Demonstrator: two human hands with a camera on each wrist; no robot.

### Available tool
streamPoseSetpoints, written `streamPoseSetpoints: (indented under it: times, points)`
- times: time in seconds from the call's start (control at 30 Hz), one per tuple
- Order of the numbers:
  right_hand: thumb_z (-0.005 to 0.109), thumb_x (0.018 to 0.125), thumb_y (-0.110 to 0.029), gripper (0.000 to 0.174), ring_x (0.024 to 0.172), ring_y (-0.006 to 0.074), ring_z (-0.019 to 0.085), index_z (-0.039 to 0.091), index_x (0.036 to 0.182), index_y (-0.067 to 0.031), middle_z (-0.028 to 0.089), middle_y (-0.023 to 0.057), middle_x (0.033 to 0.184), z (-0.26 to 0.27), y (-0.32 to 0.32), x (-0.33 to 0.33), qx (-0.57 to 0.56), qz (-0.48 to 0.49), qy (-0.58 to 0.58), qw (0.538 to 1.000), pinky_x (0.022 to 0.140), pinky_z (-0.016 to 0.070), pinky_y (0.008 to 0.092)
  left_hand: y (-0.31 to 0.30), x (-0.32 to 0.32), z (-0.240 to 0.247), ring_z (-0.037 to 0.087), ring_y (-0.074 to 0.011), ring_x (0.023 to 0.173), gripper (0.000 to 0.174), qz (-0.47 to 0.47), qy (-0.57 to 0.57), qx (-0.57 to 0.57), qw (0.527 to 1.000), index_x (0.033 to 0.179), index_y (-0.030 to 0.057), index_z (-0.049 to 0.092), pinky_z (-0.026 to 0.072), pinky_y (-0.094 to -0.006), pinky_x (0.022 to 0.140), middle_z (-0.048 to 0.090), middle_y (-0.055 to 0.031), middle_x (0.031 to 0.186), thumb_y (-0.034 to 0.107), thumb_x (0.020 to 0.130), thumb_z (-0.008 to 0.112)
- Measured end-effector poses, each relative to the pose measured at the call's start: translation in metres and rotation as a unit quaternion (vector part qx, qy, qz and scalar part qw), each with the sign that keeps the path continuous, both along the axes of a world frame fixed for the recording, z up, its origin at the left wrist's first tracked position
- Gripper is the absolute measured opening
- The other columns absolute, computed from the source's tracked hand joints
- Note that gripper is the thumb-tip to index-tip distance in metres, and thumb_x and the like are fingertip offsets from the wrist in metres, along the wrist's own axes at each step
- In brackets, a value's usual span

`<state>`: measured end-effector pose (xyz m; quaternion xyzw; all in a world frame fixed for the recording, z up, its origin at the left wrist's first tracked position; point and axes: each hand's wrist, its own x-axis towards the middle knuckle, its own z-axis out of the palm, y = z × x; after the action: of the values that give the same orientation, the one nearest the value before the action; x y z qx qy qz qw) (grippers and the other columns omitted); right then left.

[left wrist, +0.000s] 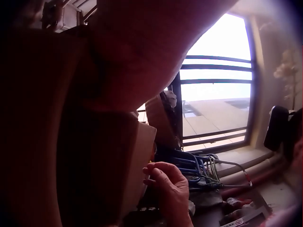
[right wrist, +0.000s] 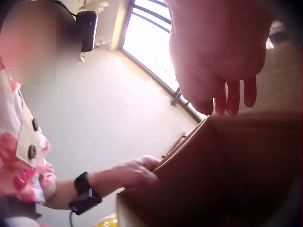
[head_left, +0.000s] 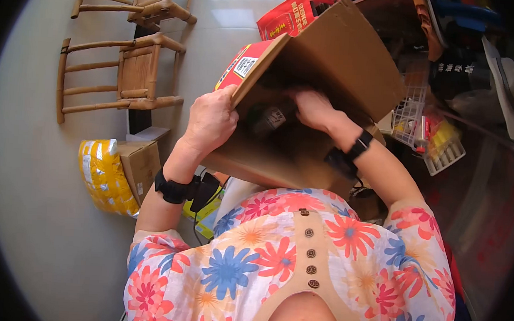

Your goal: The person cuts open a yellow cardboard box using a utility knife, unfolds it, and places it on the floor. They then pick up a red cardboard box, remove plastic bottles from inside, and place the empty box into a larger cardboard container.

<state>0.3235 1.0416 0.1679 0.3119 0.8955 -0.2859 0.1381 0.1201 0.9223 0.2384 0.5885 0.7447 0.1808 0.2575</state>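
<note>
A large cardboard box stands tilted in front of the person's body, its opening towards them. The left hand grips the box's left edge, thumb and fingers around the cardboard; the right wrist view also shows this hand on the edge. Inside the box lies a dark item with a white label. The right hand reaches into the box beside that item. In the right wrist view, the right hand's fingers hang downward with nothing visible in them. The left wrist view shows the right hand with bent fingers.
Two bamboo chairs stand at the upper left. A yellow package leans on a small carton at the left. A red bag is behind the box. On the right are a white wire basket and a tray of yellow items.
</note>
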Motion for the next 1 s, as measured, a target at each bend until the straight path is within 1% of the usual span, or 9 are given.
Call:
streamPoseSetpoints:
  times: [0.07,0.2,0.23,0.27,0.33,0.43,0.67,0.73,1.0]
  points:
    - [0.050,0.074,-0.003,0.048,0.109,0.0308,0.051,0.049,0.121,-0.0106,0.052,0.0153,0.119,-0.059,0.018,-0.001,-0.006,0.006,-0.119,0.993,0.092,0.0423,0.0387,0.002,0.004,0.007,0.057,-0.0364,0.081,0.027,-0.005,-0.007,0.013,1.000,0.095,0.0031,0.055,0.0466,-0.0440,0.072,0.060,-0.0190,0.086,0.004,0.068,0.052]
    - [0.050,0.077,-0.012,0.033,0.094,0.0321,0.059,0.058,0.109,-0.0093,0.061,0.0179,0.102,-0.108,0.032,0.025,-0.042,0.021,-0.094,0.995,0.081,0.0466,0.0400,0.004,0.009,0.009,0.058,-0.0358,0.082,0.026,-0.023,-0.016,0.040,0.999,0.093,0.0020,0.055,0.0470,-0.0437,0.072,0.060,-0.0190,0.088,0.003,0.067,0.053]
    - [0.062,0.071,-0.021,0.031,0.089,0.0312,0.060,0.063,0.099,-0.0072,0.063,0.0170,0.093,-0.106,0.031,0.033,0.038,0.092,-0.073,0.992,0.078,0.0469,0.0393,0.004,0.009,0.006,0.058,-0.0357,0.081,0.025,-0.026,-0.017,0.046,0.998,0.092,0.0019,0.055,0.0471,-0.0436,0.072,0.060,-0.0189,0.087,0.003,0.067,0.053]
    - [0.062,0.071,-0.021,0.031,0.089,0.0312,0.060,0.063,0.099,-0.0072,0.063,0.0170,0.093,-0.105,0.034,0.038,0.039,0.094,-0.076,0.992,0.078,0.0469,0.0393,0.005,0.008,0.005,0.058,-0.0357,0.081,0.025,-0.024,-0.020,0.047,0.998,0.092,0.0019,0.055,0.0471,-0.0436,0.072,0.060,-0.0189,0.087,0.003,0.067,0.053]
    - [0.073,0.061,-0.030,0.048,0.086,0.0298,0.061,0.062,0.100,-0.0063,0.064,0.0158,0.088,-0.075,0.036,0.034,-0.197,0.160,-0.161,0.954,0.077,0.0473,0.0383,0.005,0.005,0.003,0.058,-0.0357,0.080,0.025,-0.021,-0.009,0.013,1.000,0.092,0.0019,0.055,0.0473,-0.0435,0.072,0.060,-0.0184,0.086,0.002,0.067,0.053]
    - [0.079,0.050,-0.038,0.065,0.092,0.0297,0.059,0.061,0.104,-0.0064,0.062,0.0158,0.097,-0.067,0.023,0.033,-0.270,0.171,-0.210,0.924,0.081,0.0457,0.0381,0.005,0.003,0.002,0.058,-0.0355,0.079,0.025,-0.023,-0.006,0.027,0.999,0.092,0.0020,0.055,0.0475,-0.0434,0.071,0.061,-0.0180,0.084,0.002,0.067,0.052]
    - [0.077,0.053,-0.044,0.067,0.103,0.0330,0.053,0.060,0.109,-0.0096,0.057,0.0155,0.109,-0.104,-0.003,0.040,-0.198,0.179,-0.143,0.953,0.088,0.0429,0.0378,0.009,0.006,0.003,0.058,-0.0361,0.079,0.024,-0.042,-0.003,0.021,0.999,0.091,0.0006,0.054,0.0476,-0.0430,0.070,0.060,-0.0180,0.083,0.003,0.068,0.052]
    - [0.076,0.052,-0.045,0.065,0.102,0.0322,0.053,0.061,0.107,-0.0136,0.056,0.0160,0.107,-0.109,-0.005,0.045,-0.169,0.144,-0.143,0.964,0.087,0.0426,0.0387,0.009,0.003,0.001,0.056,-0.0367,0.081,0.041,-0.050,-0.003,-0.016,0.999,0.109,0.0040,0.055,0.0460,-0.0409,0.072,0.058,-0.0199,0.087,0.003,0.067,0.055]
    - [0.076,0.051,-0.044,0.060,0.091,0.0296,0.059,0.066,0.097,-0.0072,0.062,0.0141,0.100,-0.111,-0.010,0.022,-0.161,0.206,-0.164,0.951,0.082,0.0464,0.0374,0.011,-0.004,0.007,0.056,-0.0363,0.081,0.041,-0.051,-0.035,-0.010,0.998,0.108,0.0022,0.054,0.0465,-0.0398,0.072,0.059,-0.0192,0.088,0.002,0.067,0.055]
